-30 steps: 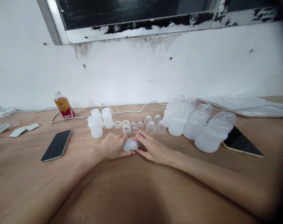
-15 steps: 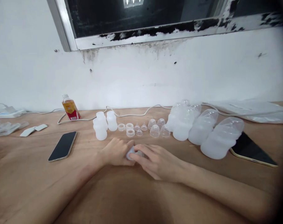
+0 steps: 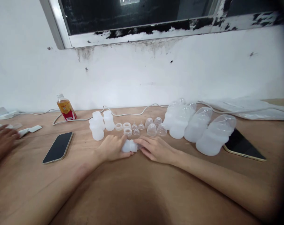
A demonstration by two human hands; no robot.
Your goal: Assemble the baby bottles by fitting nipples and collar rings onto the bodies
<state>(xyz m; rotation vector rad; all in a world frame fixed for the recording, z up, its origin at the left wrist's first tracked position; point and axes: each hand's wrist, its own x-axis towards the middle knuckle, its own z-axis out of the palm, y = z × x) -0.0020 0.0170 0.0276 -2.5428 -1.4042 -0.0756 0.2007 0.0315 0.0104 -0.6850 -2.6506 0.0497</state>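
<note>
My left hand is wrapped round a frosted white baby bottle, which lies tilted on its side with its neck to the right. My right hand pinches a clear piece at the bottle's mouth; fingers hide most of it, so I cannot tell whether it is a teat or a cap. Just beyond my hands are white collar rings, clear teats and several clear dome caps. Topless bottles stand behind my left hand.
Several bottles with clear caps stand to the right, beside a dark tablet-like device. At left are a phone, a drink bottle and another person's hand. A white cable runs along the back.
The bottle in my left hand has turned so its neck and the clear piece now show. My right hand has drawn back a little rightward. Another person's hand has appeared at the left edge.
</note>
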